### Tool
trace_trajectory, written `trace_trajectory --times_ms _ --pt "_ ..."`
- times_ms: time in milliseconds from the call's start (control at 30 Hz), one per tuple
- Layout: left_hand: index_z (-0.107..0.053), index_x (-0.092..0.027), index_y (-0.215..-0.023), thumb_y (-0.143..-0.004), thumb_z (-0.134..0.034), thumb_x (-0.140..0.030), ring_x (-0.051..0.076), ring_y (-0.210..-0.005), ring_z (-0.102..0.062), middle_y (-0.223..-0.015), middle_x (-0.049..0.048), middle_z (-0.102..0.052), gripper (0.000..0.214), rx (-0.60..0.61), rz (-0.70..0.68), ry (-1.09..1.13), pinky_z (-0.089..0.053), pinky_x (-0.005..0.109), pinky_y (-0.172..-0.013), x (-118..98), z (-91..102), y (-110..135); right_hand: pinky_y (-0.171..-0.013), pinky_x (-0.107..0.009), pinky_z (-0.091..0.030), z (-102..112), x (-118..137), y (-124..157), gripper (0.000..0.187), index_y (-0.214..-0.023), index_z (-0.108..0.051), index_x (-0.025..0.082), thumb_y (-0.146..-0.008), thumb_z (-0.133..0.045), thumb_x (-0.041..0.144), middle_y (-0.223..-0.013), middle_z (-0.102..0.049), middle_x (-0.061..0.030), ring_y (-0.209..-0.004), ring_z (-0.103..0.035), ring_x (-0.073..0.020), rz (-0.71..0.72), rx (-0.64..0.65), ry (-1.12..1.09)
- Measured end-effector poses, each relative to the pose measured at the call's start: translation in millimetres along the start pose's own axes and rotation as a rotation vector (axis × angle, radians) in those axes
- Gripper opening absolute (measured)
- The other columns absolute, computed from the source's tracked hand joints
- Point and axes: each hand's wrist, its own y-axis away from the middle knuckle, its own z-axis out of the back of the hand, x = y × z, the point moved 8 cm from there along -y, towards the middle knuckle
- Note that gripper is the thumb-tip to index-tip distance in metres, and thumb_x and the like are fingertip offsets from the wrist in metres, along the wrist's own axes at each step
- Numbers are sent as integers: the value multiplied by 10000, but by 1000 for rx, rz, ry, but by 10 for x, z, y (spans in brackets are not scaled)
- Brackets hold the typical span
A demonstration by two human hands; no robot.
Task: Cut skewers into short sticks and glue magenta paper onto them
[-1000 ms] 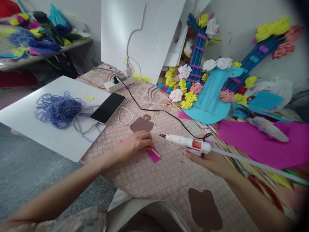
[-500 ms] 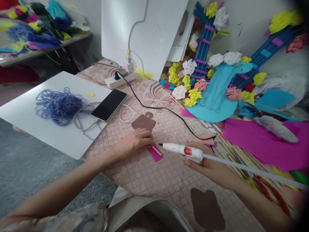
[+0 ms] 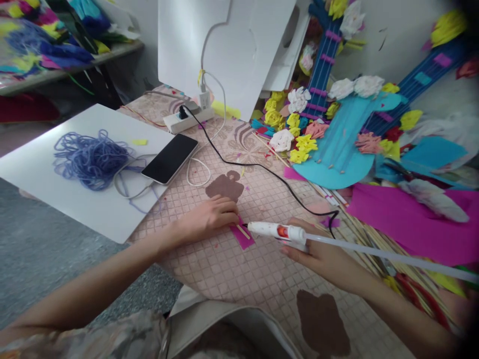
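Note:
My left hand [image 3: 209, 219] rests on the tiled mat with its fingers closed, pinning a thin wooden stick [image 3: 244, 232] onto a small magenta paper strip [image 3: 243, 238]. My right hand [image 3: 318, 252] grips a white hot glue gun [image 3: 277, 232] with a long glue stick trailing to the right. The gun's nozzle points left and sits right at the stick and paper, beside my left fingertips. A black cord [image 3: 262, 172] runs from the gun to a power strip [image 3: 189, 119].
A white board [image 3: 56, 199] at left carries tangled blue yarn [image 3: 90, 159] and a black phone [image 3: 170, 158]. Paper guitars with paper flowers [image 3: 337, 144], magenta sheets [image 3: 407, 219] and bamboo skewers [image 3: 374, 239] crowd the right. Brown stains mark the mat. A white panel [image 3: 239, 45] leans behind.
My right hand has brought the glue gun down and to the left, until its nozzle reaches the stick on the magenta strip. My left hand has stayed put.

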Motion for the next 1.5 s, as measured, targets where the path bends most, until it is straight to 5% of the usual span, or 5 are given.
trace_trajectory --times_ms 1500 --pt "-636 -156 -966 -955 -410 -197 184 -901 -544 -975 91 -633 229 2 -7 67 -427 325 -832 86 -21 -30 -698 -334 -454 22 13 -66 267 -914 -554 218 -902 -462 469 -857 -617 -35 -812 -575 -213 -7 0 96"
